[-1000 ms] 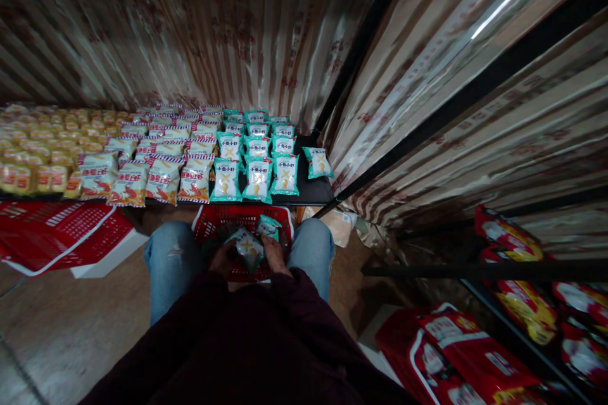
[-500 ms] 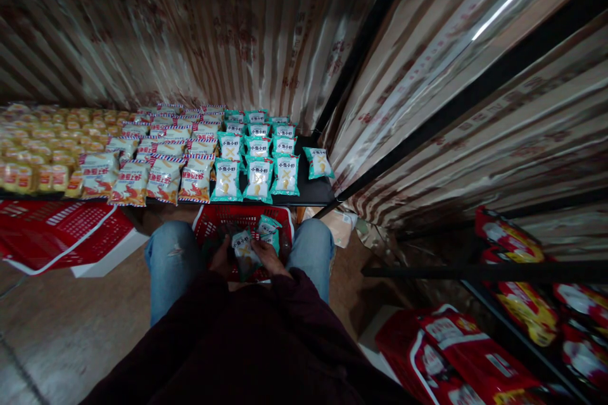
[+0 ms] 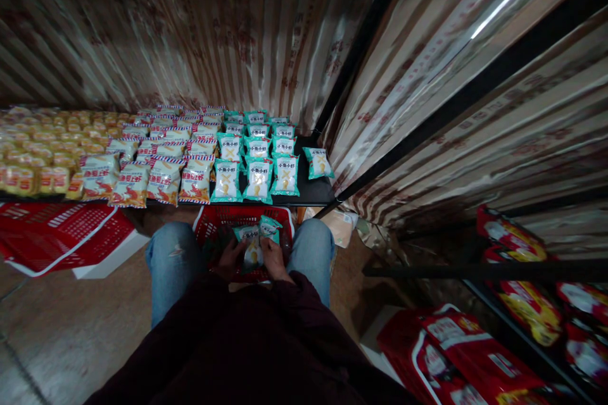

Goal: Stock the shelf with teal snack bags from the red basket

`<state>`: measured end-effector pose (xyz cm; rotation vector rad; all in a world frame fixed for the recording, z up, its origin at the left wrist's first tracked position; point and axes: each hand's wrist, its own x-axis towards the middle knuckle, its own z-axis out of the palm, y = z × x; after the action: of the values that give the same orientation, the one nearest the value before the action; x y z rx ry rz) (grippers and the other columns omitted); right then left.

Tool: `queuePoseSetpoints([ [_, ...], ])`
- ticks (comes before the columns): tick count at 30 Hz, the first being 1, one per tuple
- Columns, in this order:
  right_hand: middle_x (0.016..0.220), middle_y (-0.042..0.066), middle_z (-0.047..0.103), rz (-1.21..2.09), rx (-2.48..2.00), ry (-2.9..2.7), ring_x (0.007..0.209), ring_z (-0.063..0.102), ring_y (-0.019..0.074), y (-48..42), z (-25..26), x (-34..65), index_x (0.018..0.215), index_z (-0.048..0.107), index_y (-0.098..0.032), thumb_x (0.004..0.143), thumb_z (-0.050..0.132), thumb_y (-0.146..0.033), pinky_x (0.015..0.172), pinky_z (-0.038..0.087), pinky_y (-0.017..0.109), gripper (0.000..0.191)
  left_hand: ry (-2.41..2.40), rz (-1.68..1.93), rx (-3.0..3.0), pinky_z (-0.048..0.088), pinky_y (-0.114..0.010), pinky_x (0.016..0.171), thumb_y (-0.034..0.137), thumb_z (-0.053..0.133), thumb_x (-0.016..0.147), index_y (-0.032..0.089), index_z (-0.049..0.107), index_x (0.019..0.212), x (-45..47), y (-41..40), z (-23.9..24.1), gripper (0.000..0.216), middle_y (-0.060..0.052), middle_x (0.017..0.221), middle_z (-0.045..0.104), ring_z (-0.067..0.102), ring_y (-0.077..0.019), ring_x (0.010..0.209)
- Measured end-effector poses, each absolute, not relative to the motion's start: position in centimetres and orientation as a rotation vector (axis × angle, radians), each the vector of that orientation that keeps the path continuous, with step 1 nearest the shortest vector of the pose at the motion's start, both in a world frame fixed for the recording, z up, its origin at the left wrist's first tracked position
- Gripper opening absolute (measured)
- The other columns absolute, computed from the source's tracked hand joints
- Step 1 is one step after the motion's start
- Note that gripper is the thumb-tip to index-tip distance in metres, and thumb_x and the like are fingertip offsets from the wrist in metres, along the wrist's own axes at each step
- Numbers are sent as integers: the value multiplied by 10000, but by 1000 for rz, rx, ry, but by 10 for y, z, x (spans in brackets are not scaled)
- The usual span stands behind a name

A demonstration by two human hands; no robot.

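Since the frame half a second earlier, the right hand [image 3: 274, 259] has shifted rightward, and its fingers are now covering the lower part of the rear teal packet [image 3: 270, 228]; the front teal packet [image 3: 251, 250] has risen slightly, while the shelf stock is staying as it was. The front packet is facing upward between the two hands, above the red basket [image 3: 201, 223] that is standing between the seated person's knees [image 3: 311, 253]. The left hand [image 3: 228, 258] is grasping this packet along its left side. The right fingers are curling at the meeting of the two packets; from where I am standing, I cannot tell which one they are gripping, if either. The rear packet is showing its upper part beyond them, just beside the front one. The basket's dim interior is hiding whatever lies deeper.

Beyond the knees, a black shelf [image 3: 311, 192] is carrying three columns of teal-edged packets [image 3: 259, 178], with a lone teal packet [image 3: 318, 163] leaning near its right end. To the left, packets with striped edges [image 3: 164, 180] are standing in rows, and yellow packs [image 3: 53, 178] are filling the space past them. Another red basket [image 3: 61, 234] is resting below, at left; red-and-yellow bags [image 3: 527, 310] are lying at right, and a pleated covering [image 3: 261, 31] is hanging behind the shelf.
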<state>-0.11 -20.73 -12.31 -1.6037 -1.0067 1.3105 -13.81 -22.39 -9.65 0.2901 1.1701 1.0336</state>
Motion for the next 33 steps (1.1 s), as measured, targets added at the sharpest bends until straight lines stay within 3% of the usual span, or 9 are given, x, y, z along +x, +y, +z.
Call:
queuePoseSetpoints([
  [3,537,-31,471,1220,-1631,-1036,596,420,148,-209,-117,-1,543,521,-232,753,530,-547,621,360,269,379,1261,1065,421,488,-389,923,374,819,624,185,651,1040,-132,-225,-92,486,-82,1007,718,625,-306,1058],
  [12,561,-36,419,1148,-1602,-1065,591,394,135,-224,-90,9,561,455,-227,780,435,-609,589,345,252,441,1368,1132,608,444,-336,944,417,681,773,176,671,958,-121,-236,-66,304,-69,1013,695,569,-292,1094],
  [19,590,-39,448,1076,-1539,-1129,595,412,127,-227,-66,19,633,501,-216,841,419,-591,575,349,234,436,1421,1101,902,474,-338,824,501,575,812,178,615,976,-114,-232,-46,365,-73,954,680,602,-248,918],
  [24,617,-41,477,1032,-1535,-1140,612,430,126,-225,-56,23,717,554,-208,859,434,-576,582,363,227,413,1667,1237,1110,463,-384,885,357,521,821,186,507,1112,-109,-224,-48,339,-87,1036,626,601,-222,955],
  [29,619,-41,498,990,-1554,-1162,593,444,124,-225,-52,24,749,555,-210,868,423,-573,577,361,229,404,1714,1369,1350,454,-393,896,250,496,807,196,530,1012,-107,-227,-46,215,-84,985,579,571,-210,943],
  [33,649,-24,536,952,-1576,-1183,600,472,130,-225,-45,24,788,574,-198,873,421,-578,580,380,238,419,1696,1323,1397,443,-394,900,288,494,831,203,556,937,-107,-232,-34,150,-78,963,573,558,-220,949],
])
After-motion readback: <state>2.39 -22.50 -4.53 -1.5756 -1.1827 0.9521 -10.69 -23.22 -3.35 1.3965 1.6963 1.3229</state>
